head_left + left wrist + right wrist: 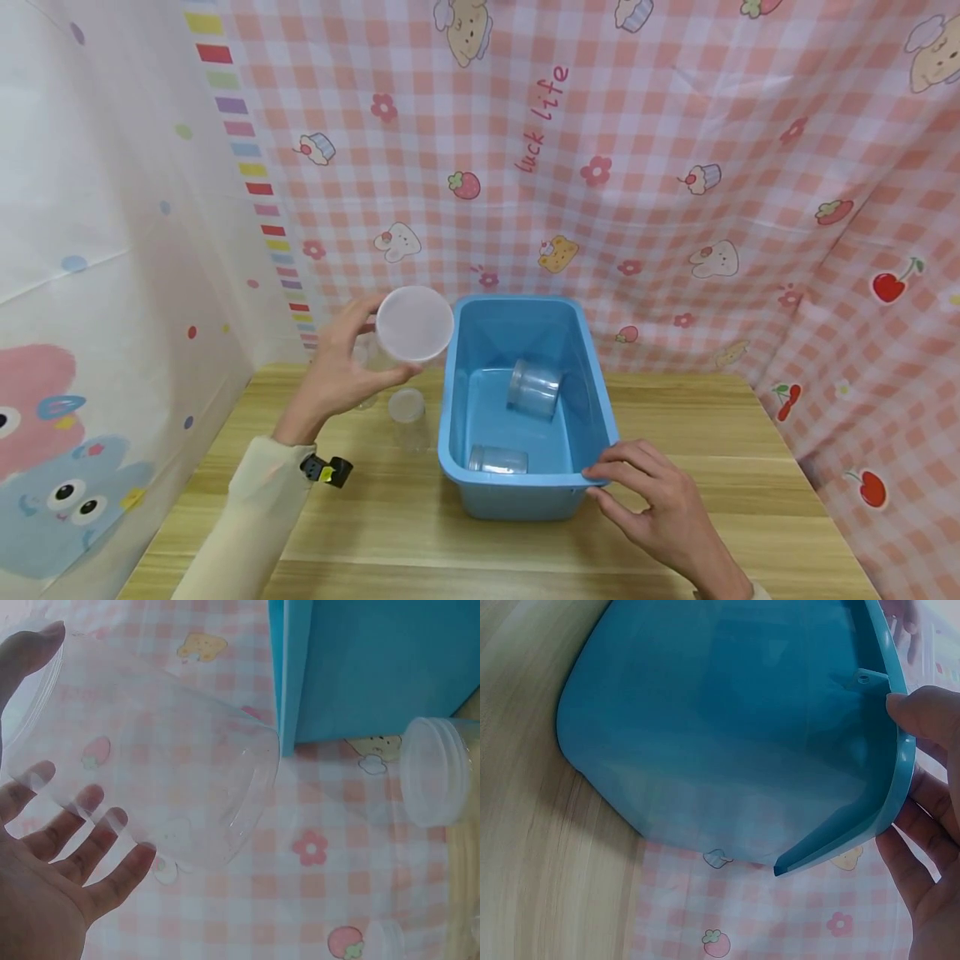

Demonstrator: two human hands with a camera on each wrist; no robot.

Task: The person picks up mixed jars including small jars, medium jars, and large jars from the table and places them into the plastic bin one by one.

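My left hand (341, 367) grips a large clear plastic jar (172, 750) with a whitish lid (415, 324), holding it up left of the blue bin. In the left wrist view the thumb lies at the lid end and the fingers spread along the side. The blue plastic bin (525, 498) stands on the table with two clear jars lying inside, one toward the back (536, 389) and another at the near end (501, 460). My right hand (660, 504) pinches the bin's near right rim corner (904, 761), thumb below the rim and fingers over it.
A smaller lidded clear jar (408, 421) stands on the wooden table (375, 533) just left of the bin. Another clear jar (365, 400) is partly hidden behind my left hand. A checked cloth (510, 208) hangs behind the table.
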